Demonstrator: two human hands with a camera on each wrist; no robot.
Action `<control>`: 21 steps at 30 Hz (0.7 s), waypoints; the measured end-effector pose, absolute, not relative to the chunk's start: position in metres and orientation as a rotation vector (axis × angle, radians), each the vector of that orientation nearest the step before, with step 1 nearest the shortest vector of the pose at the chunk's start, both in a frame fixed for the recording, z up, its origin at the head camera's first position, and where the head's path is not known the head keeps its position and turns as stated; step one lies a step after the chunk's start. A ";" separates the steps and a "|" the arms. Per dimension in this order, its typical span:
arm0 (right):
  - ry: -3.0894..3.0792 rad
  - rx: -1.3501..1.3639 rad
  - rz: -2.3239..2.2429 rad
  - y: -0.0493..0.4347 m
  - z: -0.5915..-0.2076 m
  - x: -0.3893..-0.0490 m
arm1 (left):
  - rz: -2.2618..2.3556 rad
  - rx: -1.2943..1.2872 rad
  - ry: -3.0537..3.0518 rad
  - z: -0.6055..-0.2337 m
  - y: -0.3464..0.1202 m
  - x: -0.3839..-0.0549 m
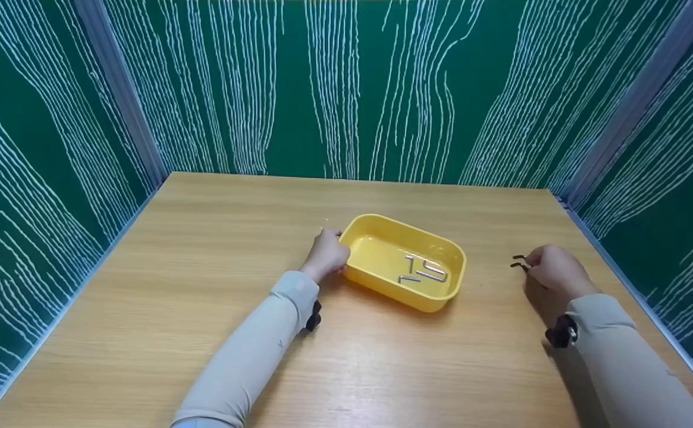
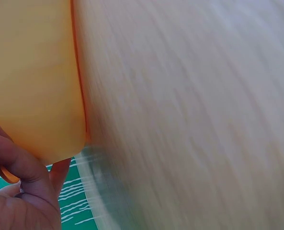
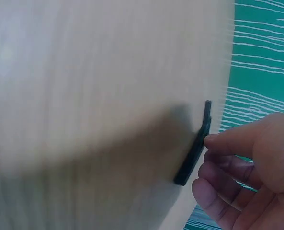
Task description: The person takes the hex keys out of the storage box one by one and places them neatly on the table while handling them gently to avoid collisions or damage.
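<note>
A yellow plastic tray [image 1: 405, 297] stands at the middle of the table, with several silver L-shaped hex keys [image 1: 432, 274] lying loose on its floor. My left hand [image 1: 326, 255] grips the tray's left end; the left wrist view shows the fingers [image 2: 22, 158] around the tray's end wall [image 2: 36, 96]. Off to the right of the tray, my right hand [image 1: 560, 270] pinches two dark L-shaped hex keys [image 1: 517, 265] at the fingertips. In the right wrist view, these black keys [image 3: 192, 158] overlap, partly hiding one another, and the hand casts a shadow on the wood.
The wooden table [image 1: 203, 238] ends at green walls [image 1: 292, 89] with white wavy lines at the back and both sides. Grey posts [image 1: 126, 89] stand at the two back corners. Each wrist carries a small black device [image 1: 561, 331].
</note>
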State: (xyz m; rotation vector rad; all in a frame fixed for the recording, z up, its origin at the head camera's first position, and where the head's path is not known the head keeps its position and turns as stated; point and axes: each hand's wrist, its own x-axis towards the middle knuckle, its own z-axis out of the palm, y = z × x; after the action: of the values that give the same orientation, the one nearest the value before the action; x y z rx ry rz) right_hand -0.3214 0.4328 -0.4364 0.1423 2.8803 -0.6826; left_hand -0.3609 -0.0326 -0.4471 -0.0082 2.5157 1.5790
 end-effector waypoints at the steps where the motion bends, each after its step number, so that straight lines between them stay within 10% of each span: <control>1: 2.862 0.152 -0.706 0.431 -0.434 -0.321 | 1.581 -0.013 2.512 -0.447 -0.032 -0.361; 21: 3.011 -0.056 -0.648 0.410 -0.419 -0.323 | 1.607 0.016 2.513 -0.447 -0.033 -0.358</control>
State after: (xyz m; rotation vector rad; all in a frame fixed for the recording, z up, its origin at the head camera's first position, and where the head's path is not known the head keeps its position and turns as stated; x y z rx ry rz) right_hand -0.3232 0.4096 -0.4191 -0.0556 3.0106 -0.6476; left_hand -0.3577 -0.0326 -0.4466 0.0159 2.5127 1.6069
